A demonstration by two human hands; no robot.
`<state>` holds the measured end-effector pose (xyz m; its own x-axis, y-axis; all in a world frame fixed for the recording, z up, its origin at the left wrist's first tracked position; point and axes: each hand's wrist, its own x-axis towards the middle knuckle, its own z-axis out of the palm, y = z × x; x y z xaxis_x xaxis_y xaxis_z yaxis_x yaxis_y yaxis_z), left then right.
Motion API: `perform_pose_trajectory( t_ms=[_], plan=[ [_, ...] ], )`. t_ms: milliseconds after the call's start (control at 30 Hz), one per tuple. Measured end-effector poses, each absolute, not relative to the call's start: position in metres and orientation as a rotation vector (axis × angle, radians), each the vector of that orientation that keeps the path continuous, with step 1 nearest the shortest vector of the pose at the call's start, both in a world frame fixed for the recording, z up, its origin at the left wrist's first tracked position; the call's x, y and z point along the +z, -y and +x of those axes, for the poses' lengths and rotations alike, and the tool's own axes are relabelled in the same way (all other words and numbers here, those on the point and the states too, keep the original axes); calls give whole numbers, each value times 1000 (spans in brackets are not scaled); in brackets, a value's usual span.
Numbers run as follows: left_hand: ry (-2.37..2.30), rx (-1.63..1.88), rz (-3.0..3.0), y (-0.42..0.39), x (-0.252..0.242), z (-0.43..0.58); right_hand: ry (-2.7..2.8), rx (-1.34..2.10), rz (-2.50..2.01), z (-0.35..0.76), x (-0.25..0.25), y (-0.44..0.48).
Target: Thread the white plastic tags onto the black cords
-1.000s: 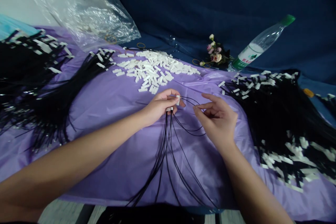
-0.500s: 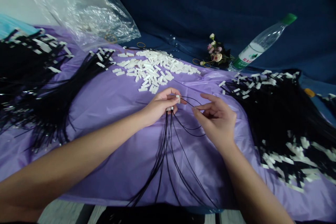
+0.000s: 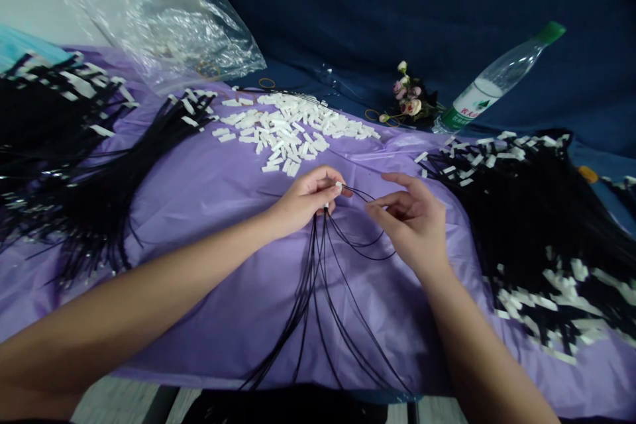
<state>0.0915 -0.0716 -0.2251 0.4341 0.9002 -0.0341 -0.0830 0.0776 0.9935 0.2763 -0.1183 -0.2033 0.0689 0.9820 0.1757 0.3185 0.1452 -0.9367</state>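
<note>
My left hand (image 3: 313,199) is closed around small white connectors; one white connector (image 3: 338,186) shows at its fingertips and another sits lower, by the palm. Several thin black wires (image 3: 318,278) hang from the lower connector over the purple cloth toward the front edge. My right hand (image 3: 410,218) pinches a black wire (image 3: 362,192) between thumb and index finger, its other fingers partly stretched. This wire runs to the upper connector. Two more wires loop below between the hands.
White connectors (image 3: 288,126) lie in a loose pile behind my hands. Bundles of black wires with white ends lie left (image 3: 149,146) and right (image 3: 521,212). At the back are a plastic bag (image 3: 163,20), artificial flowers (image 3: 410,99) and a tilted bottle (image 3: 487,89).
My right hand has shifted slightly, and the wires between the hands now lie closer together near the upper connector. My left hand has stayed nearly in place, turning a little.
</note>
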Motion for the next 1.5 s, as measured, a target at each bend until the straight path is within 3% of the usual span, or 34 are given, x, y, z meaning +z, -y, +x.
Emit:
perform_pose_trajectory(
  t_ms=[200,433,900,1100,1233,1500],
  plan=[
    [-784,796,1223,70,-223,92,1813,167,-1215,274,-217,119],
    [-842,761,1148,70,-222,91,1911,-217,-1082,274,-219,112],
    [-799,767,1166,67,-226,91,1988,8,-1085,270,-222,108],
    [-820,770,1126,67,-226,92,1997,-62,-1081,272,-216,108],
    [-839,783,1033,67,-223,92,2080,-247,-873,280,-205,118],
    [-876,796,816,65,-217,89,2539,-48,-565,271,-199,130]
  ],
)
